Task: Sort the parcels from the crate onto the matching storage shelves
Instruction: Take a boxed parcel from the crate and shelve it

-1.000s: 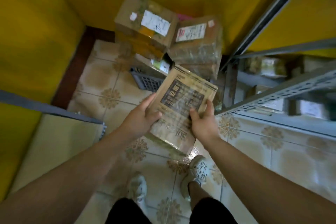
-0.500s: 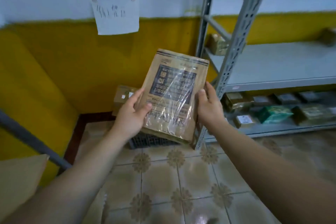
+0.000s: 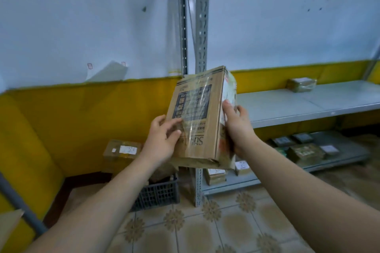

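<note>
A flat brown cardboard parcel (image 3: 197, 117) wrapped in clear tape, with a dark printed panel, is held upright at chest height in front of the grey shelf upright (image 3: 200, 26). My left hand (image 3: 162, 139) grips its lower left edge, thumb on the front. My right hand (image 3: 236, 125) grips its right side. The dark plastic crate (image 3: 158, 193) stands on the floor below, against the yellow wall, with a taped box (image 3: 122, 150) sticking out of it. The grey middle shelf (image 3: 287, 104) lies just right of the parcel.
One small parcel (image 3: 301, 84) sits at the back of the middle shelf. The bottom shelf (image 3: 337, 160) holds several small parcels. A paper note (image 3: 109, 72) hangs on the wall. A grey rail (image 3: 18, 203) crosses the lower left. Patterned floor tiles lie below.
The view has swung up from the crate to the wall and shelves. Both hands have raised the parcel higher and turned its right side toward me, closer to the shelf upright.
</note>
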`<state>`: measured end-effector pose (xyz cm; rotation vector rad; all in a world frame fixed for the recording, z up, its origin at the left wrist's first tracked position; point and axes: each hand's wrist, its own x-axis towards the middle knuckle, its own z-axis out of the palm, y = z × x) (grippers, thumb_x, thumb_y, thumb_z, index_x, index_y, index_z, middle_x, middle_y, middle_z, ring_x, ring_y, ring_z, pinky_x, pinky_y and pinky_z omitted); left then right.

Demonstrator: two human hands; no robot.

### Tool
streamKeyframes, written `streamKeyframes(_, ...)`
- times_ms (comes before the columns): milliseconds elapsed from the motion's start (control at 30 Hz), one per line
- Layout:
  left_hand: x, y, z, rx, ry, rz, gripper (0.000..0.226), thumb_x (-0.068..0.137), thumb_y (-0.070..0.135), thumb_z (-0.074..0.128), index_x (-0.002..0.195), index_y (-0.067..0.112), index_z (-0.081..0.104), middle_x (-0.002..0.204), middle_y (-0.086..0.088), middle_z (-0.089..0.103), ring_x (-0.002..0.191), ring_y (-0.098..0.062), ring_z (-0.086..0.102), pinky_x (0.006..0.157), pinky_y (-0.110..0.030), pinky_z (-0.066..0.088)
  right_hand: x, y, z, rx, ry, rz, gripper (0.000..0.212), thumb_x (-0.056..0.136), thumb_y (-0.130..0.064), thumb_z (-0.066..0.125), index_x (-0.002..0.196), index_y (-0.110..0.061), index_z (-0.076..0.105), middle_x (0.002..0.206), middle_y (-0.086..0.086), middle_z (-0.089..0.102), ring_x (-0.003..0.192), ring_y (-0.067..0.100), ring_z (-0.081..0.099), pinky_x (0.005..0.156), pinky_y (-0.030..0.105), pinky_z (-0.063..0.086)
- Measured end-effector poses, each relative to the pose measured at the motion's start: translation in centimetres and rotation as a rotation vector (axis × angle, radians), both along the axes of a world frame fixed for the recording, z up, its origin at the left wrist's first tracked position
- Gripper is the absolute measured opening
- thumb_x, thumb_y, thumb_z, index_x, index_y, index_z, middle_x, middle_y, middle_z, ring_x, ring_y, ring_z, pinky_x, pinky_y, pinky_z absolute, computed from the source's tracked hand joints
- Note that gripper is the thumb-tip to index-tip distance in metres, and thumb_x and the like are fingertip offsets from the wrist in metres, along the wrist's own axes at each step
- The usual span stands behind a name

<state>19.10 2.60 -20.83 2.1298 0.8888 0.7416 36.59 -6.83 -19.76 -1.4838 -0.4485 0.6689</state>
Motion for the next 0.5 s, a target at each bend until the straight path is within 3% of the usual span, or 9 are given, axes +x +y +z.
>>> streamKeyframes(33, 0.9, -1.6, 0.3, 0.01, 0.009, -0.017, 0.042, 0.095, 0.042, 0.053, 0.135, 0.03, 0.051, 0.148, -0.001, 0.026, 0.14, -0.02, 0.025, 0.111, -0.028, 0.022, 0.5, -1.1, -0.1, 0.009, -0.008, -0.018, 0.07, 0.091, -0.063, 0.052, 0.148, -0.035, 0.025, 0.118, 0.001, 0.05, 0.106, 0.027, 0.055, 0.089, 0.045, 0.046)
streamKeyframes(100, 2.2, -4.4, 0.9, 0.024, 0.065, -0.086, 0.085, 0.073, 0.081, 0.045, 0.143, 0.032, 0.04, 0.151, 0.003, 0.025, 0.142, -0.02, 0.022, 0.117, -0.042, 0.022, 0.6, -3.1, 0.1, 0.023, -0.019, -0.051, 0.073, 0.093, -0.059, 0.052, 0.153, -0.035, 0.018, 0.121, 0.001, 0.045, 0.109, 0.027, 0.052, 0.092, 0.045, 0.046)
streamKeyframes(167, 3.0, -6.2, 1.4, 0.015, 0.119, -0.137, 0.112, 0.056, 0.094, 0.04, 0.15, 0.035, 0.026, 0.158, 0.006, 0.017, 0.146, -0.019, 0.017, 0.117, -0.05, 0.021, 0.4, -4.6, 0.3, 0.057, -0.025, -0.081, 0.069, 0.094, -0.055, 0.054, 0.151, -0.039, 0.019, 0.125, 0.001, 0.048, 0.112, 0.029, 0.055, 0.098, 0.051, 0.048)
streamKeyframes(300, 2.7, -6.9, 2.4, -0.103, 0.015, -0.231, 0.08, 0.077, 0.054, 0.071, 0.146, 0.038, 0.034, 0.151, 0.006, 0.028, 0.139, -0.015, 0.03, 0.114, -0.045, 0.031, 0.0, -6.8, 0.3, 0.072, -0.095, -0.113, 0.072, 0.082, -0.055, 0.062, 0.142, -0.052, 0.023, 0.131, 0.009, 0.056, 0.11, 0.033, 0.062, 0.092, 0.056, 0.053)
streamKeyframes(400, 2.2, -7.2, 2.9, -0.125, -0.073, -0.307, 0.058, 0.088, 0.031, 0.065, 0.14, 0.042, 0.042, 0.14, 0.009, 0.038, 0.127, -0.009, 0.039, 0.108, -0.042, 0.04, -0.4, -8.3, 0.8, 0.067, -0.184, -0.183, 0.075, 0.092, -0.039, 0.064, 0.151, -0.043, 0.018, 0.122, 0.007, 0.058, 0.102, 0.026, 0.064, 0.08, 0.044, 0.058)
streamKeyframes(500, 1.9, -7.3, 3.2, -0.257, -0.176, -0.358, 0.05, 0.094, 0.018, 0.053, 0.134, 0.046, 0.045, 0.138, 0.008, 0.048, 0.117, -0.014, 0.056, 0.091, -0.037, 0.055, -1.3, -9.4, 1.2, 0.093, -0.246, -0.228, 0.074, 0.095, -0.029, 0.064, 0.153, -0.036, 0.019, 0.104, -0.005, 0.06, 0.092, 0.016, 0.065, 0.066, 0.029, 0.055)
